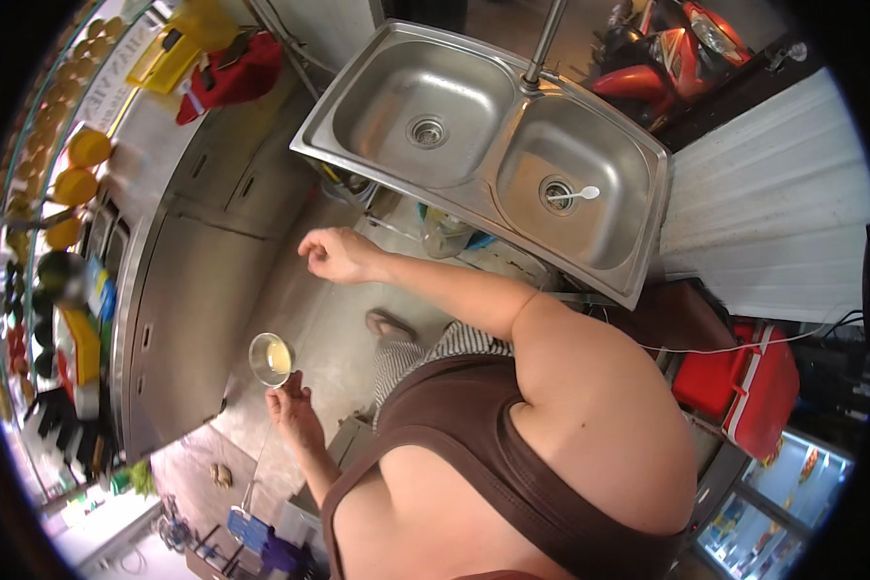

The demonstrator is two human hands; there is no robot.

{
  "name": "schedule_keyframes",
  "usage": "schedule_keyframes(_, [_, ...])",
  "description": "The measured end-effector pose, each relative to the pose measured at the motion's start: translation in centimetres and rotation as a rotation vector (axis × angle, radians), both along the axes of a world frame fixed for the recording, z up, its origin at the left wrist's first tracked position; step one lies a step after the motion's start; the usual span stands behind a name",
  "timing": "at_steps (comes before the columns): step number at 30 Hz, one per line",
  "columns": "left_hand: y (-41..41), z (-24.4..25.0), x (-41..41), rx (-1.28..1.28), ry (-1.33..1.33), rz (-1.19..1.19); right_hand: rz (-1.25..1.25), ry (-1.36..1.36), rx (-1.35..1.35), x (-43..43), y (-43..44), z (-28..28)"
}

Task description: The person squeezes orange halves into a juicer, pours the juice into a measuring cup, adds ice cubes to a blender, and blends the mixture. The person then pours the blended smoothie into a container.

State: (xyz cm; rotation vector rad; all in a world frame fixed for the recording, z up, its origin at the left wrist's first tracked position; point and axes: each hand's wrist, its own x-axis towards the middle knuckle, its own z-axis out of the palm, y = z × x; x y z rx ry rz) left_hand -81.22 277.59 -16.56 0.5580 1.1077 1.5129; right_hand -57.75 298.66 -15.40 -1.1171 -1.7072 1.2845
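Note:
My left hand [295, 415] pinches a small clear cup [261, 355] at its lower edge. Some pale yellow liquid shows inside the cup. Past the cup is the steel front of a kitchen counter [181, 312], apart from my hand. My right hand [341, 255] hangs in the air over the floor, fingers loosely curled, nothing visible in them. Beyond it is a double-bowl stainless steel sink [478, 174], which it does not touch. A white plastic spoon [587, 193] lies across the drain of the sink's right bowl.
The counter carries yellow-orange fruits [76, 187], a red cloth item [235, 72] and a yellow container [163, 61]. A bag [442, 232] sits beneath the sink. Behind the sink stands a red motorbike [667, 80]. A red cooler box [739, 384] with a white cable crossing it is at my side.

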Motion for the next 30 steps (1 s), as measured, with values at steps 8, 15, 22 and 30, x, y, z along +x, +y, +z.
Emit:
schedule_keyframes(8, [19.4, 2.4, -6.9, -0.114, 0.079, -0.179, -0.447, 0.113, -0.116, 3.2, 15.5, -4.1])
schedule_keyframes(15, [28.6, 3.8, -9.9, -0.092, 0.049, -0.11, -0.227, 0.111, -0.051, -9.4, 36.5, 0.0])
schedule_keyframes(22, [31.1, 5.4, -13.2, -0.174, 0.047, 0.171, -0.195, -0.634, 0.214, -27.2, 54.4, -1.4])
schedule_keyframes(30, [29.7, 6.2, -15.1, -0.159, -0.007, 0.424, 0.021, -1.099, 0.35, -28.7, 63.1, -5.5])
